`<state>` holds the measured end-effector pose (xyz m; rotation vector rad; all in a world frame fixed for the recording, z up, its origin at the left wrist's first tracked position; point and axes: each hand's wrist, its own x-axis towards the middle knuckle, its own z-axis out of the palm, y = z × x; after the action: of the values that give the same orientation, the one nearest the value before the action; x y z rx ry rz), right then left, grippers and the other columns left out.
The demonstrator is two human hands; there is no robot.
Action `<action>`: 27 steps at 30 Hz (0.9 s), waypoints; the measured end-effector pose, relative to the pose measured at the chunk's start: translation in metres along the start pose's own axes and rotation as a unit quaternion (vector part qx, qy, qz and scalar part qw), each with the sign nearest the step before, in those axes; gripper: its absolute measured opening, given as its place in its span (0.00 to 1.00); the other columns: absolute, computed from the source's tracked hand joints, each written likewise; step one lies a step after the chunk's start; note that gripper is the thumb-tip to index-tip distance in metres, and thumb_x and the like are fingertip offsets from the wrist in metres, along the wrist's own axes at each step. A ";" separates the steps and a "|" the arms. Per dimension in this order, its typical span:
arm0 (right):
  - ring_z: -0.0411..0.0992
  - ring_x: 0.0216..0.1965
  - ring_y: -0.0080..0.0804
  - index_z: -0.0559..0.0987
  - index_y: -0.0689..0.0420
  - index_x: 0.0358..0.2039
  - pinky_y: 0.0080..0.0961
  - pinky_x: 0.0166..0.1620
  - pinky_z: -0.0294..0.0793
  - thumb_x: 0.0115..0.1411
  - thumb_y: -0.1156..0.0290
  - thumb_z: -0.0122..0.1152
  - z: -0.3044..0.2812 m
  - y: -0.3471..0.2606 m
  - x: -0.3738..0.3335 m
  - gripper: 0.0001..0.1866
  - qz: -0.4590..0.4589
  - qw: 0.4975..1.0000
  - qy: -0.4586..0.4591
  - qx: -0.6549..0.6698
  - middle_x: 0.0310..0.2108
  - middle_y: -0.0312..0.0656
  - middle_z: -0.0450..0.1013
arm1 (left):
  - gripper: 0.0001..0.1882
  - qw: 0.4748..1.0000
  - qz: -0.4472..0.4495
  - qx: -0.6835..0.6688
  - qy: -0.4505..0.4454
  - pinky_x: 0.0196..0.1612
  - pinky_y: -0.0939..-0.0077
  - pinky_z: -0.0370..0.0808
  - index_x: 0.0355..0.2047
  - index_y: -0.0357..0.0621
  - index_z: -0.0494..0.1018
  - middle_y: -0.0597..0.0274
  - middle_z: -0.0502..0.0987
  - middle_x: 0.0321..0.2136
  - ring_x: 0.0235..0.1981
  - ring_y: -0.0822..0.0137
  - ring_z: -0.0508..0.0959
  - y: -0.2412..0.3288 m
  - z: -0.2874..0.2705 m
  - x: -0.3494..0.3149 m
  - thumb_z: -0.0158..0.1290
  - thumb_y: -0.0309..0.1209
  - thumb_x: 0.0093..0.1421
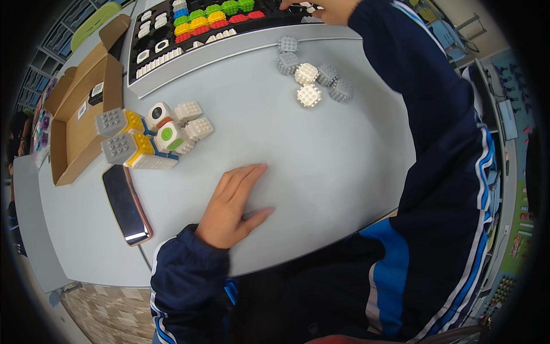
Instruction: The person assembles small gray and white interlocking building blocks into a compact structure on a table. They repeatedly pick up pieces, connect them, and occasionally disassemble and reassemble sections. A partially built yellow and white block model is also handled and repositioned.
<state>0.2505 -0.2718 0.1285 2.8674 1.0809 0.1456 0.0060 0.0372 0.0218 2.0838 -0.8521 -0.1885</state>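
Note:
My left hand [228,207] rests on the light grey table with its fingers stretched out and nothing in it. At the top edge my right hand [332,9] reaches into the far end of a block tray [166,73]; its visible fingertips are apart over black and white pieces, and part of the hand is cut off. Rows of red, yellow, green, blue and white studded blocks fill the tray. Nearer than the tray lie two white studded blocks [308,95] among several grey studded blocks [341,90]. None of these loose blocks is touched by either hand.
Left of centre stands an assembled block model [150,137] in grey, yellow, blue and white. Behind it sits an open cardboard box [71,135]. A dark-screened phone [126,205] lies on the table [321,166] beside the model, left of my left hand.

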 end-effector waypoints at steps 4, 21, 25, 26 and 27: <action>0.66 0.47 0.45 0.76 0.50 0.47 0.32 0.48 0.67 0.51 0.80 0.58 -0.016 -0.076 -0.046 0.22 -0.022 0.982 0.146 0.117 0.39 0.49 0.70 | 0.37 1.000 0.010 0.004 0.009 0.56 0.63 0.66 0.57 0.37 0.64 0.48 0.69 0.52 0.52 0.49 0.68 0.000 0.001 -0.002 0.65 0.25 0.46; 0.67 0.55 0.40 0.76 0.50 0.49 0.32 0.55 0.67 0.58 0.64 0.61 0.104 -0.087 -0.154 0.18 0.153 0.909 0.244 0.302 0.53 0.42 0.67 | 0.39 0.848 0.375 -0.176 0.331 0.33 0.63 0.69 0.62 0.78 0.54 0.62 0.71 0.39 0.31 0.64 0.73 0.135 0.025 -0.006 0.52 0.22 0.55; 0.67 0.55 0.41 0.77 0.50 0.48 0.32 0.55 0.67 0.58 0.66 0.62 0.107 -0.099 -0.148 0.17 0.150 0.898 0.252 0.327 0.54 0.43 0.66 | 0.59 0.926 0.306 -0.114 0.187 0.37 0.69 0.71 0.68 0.70 0.45 0.72 0.65 0.48 0.38 0.71 0.70 0.143 0.005 -0.029 0.60 0.12 0.41; 0.67 0.54 0.40 0.77 0.50 0.47 0.31 0.55 0.67 0.57 0.66 0.62 0.106 -0.100 -0.148 0.17 0.145 0.897 0.256 0.329 0.53 0.43 0.66 | 0.59 0.929 0.298 -0.112 0.188 0.37 0.69 0.71 0.68 0.69 0.46 0.73 0.65 0.48 0.38 0.71 0.70 0.147 0.006 -0.029 0.60 0.12 0.41; 0.68 0.54 0.40 0.77 0.51 0.47 0.31 0.55 0.67 0.57 0.67 0.62 0.105 -0.100 -0.150 0.16 0.142 0.897 0.259 0.328 0.53 0.43 0.66 | 0.59 0.931 0.291 -0.112 0.188 0.37 0.69 0.71 0.68 0.69 0.46 0.73 0.65 0.48 0.38 0.71 0.70 0.151 0.008 -0.029 0.60 0.12 0.40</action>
<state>0.0848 -0.3002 0.0043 3.7314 0.8770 0.7305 -0.0952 -0.0106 0.1272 1.5064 -1.1022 0.4041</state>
